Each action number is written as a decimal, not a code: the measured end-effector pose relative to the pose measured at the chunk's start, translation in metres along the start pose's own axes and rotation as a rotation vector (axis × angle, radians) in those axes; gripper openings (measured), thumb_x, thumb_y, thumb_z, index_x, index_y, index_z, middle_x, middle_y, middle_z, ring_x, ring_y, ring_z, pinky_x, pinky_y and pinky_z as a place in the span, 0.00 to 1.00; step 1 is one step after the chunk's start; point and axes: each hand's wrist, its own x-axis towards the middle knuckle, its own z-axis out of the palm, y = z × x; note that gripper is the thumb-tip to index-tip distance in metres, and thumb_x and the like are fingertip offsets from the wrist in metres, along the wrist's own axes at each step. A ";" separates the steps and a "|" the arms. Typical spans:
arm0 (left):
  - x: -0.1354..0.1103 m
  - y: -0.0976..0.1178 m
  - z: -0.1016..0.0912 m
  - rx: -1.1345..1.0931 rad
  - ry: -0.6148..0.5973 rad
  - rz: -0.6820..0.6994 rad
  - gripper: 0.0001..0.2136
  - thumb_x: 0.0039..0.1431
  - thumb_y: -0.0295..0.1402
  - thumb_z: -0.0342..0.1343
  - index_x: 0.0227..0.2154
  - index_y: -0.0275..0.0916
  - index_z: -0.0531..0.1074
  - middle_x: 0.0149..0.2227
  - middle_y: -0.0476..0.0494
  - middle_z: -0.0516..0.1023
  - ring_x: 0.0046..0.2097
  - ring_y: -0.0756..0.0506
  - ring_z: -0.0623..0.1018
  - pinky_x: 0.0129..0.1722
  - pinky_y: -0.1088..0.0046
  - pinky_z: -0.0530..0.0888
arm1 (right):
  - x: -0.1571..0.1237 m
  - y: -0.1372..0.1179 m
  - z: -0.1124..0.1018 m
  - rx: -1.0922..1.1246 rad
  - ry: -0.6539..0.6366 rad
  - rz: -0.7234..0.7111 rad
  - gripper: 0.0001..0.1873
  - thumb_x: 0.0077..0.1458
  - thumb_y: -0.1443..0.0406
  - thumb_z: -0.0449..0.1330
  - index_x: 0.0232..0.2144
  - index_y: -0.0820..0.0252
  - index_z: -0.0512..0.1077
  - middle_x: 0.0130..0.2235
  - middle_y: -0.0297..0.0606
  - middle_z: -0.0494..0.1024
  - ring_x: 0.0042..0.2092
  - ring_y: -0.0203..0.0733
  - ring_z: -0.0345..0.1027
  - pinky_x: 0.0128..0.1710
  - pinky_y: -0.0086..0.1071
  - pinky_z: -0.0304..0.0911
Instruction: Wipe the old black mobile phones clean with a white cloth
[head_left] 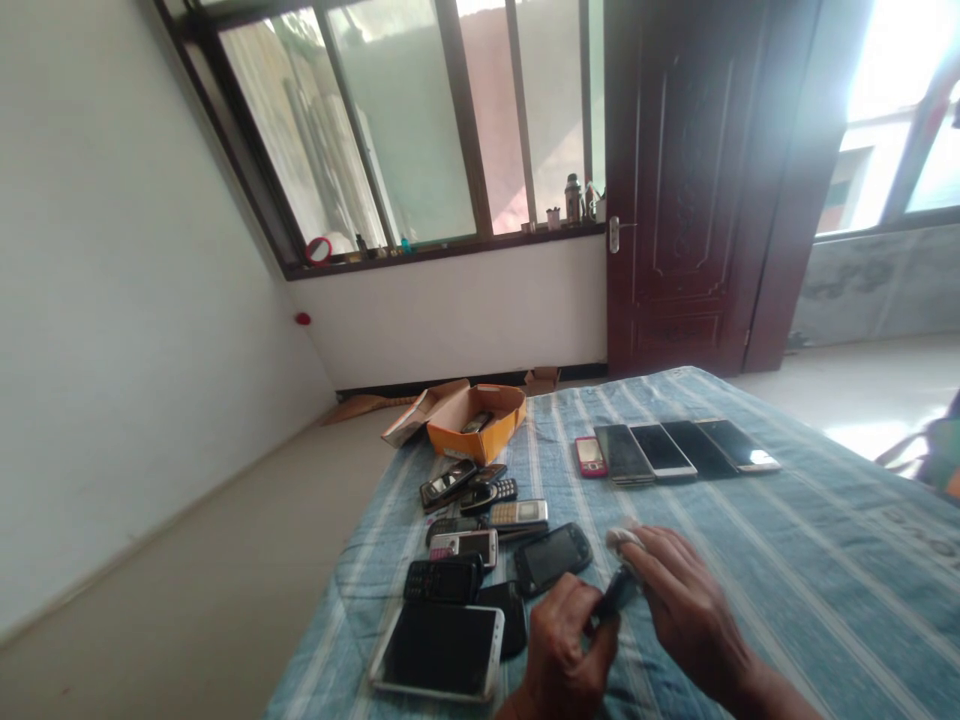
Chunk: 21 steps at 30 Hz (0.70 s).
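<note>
My left hand (574, 640) is closed around one end of a small dark mobile phone (618, 592), held tilted above the bed. In my right hand (686, 605) is a crumpled white cloth or tissue (626, 537), pinched at the fingertips beside the phone's upper end. Whether the cloth touches the phone I cannot tell. Just left of my hands lies a black touchscreen phone (553, 558). Several old keypad phones are heaped beyond it, among them a silver one (519, 513) and a black one (442, 580). A large white-framed tablet (439, 648) lies nearest me on the left.
An open orange cardboard box (480, 440) with a phone (478, 422) inside stands at the bed's far left. Several flat smartphones (664, 450) lie in a row at the far side, beside a small pink phone (591, 457). Blue striped cloth (810, 560) covers the bed.
</note>
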 end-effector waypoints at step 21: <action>0.013 0.015 -0.011 0.007 0.033 0.051 0.04 0.59 0.25 0.49 0.33 0.37 0.68 0.27 0.46 0.71 0.27 0.49 0.72 0.26 0.76 0.69 | 0.017 -0.017 -0.009 -0.049 0.034 -0.122 0.18 0.57 0.76 0.51 0.48 0.63 0.71 0.46 0.49 0.76 0.51 0.51 0.69 0.50 0.47 0.66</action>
